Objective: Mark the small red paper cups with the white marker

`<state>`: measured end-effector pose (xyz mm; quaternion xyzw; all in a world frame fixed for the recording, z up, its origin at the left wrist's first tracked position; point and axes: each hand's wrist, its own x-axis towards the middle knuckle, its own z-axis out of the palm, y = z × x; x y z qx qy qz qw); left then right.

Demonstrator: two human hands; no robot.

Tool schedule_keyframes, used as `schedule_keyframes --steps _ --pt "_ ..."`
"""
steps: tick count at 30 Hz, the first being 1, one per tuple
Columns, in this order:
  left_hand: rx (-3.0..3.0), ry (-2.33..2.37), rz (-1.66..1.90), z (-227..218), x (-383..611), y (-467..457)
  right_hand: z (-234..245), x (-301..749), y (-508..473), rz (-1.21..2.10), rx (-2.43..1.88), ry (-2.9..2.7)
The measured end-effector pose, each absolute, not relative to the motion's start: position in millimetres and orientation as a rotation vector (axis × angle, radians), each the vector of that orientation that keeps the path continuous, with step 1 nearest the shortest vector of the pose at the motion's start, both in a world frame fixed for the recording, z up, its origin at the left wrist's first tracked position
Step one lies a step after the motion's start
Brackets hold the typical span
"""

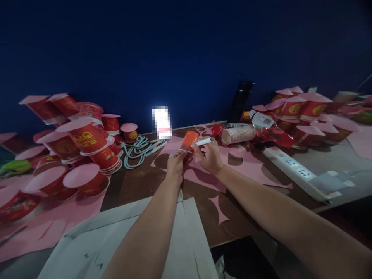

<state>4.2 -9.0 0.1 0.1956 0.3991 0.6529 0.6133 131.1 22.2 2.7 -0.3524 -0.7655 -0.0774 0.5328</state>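
My left hand (175, 164) pinches the lower edge of a small orange-red piece (190, 138), holding it up over the brown table (139, 182). My right hand (209, 155) grips a white pen-like stick (204, 142) whose tip lies against that piece. Both hands meet above a pink paper sheet (250, 166) with round holes cut out of it. A small pink offcut (218, 208) lies nearer to me, between my forearms.
Piles of red paper cups capped with pink discs sit at left (84, 139) and back right (302, 110). A sleeve of stacked cups (238, 134), a white power strip (293, 166), a dark bottle (241, 100), coiled cords (136, 151) and a white carton (130, 240) surround the hands.
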Motion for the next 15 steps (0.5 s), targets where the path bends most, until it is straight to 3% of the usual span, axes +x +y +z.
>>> schedule_keyframes --steps 15 --pt "0.487 0.904 1.521 -7.2 3.9 -5.2 0.5 130.0 22.3 -0.17 -0.819 -1.867"
